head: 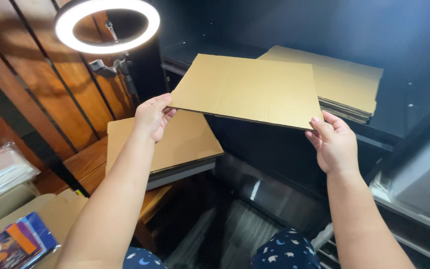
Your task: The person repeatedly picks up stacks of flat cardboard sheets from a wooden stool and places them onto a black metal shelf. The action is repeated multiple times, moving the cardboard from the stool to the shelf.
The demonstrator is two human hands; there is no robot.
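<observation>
A flattened brown cardboard box [247,89] hangs in the air in front of me, held level by both hands. My left hand [151,117] pinches its near left corner. My right hand [333,142] grips its near right corner with the thumb on top. Behind it a stack of flattened cardboard boxes [347,82] lies on a dark shelf [394,117]. Below my left hand another flat cardboard sheet [185,142] rests on a wooden table [88,162].
A lit ring light [106,25] on a stand hangs at the upper left before a wooden slat wall. Clear plastic bags [1,172] and a colourful packet [13,244] lie at the lower left. Grey bins [424,184] sit at the right.
</observation>
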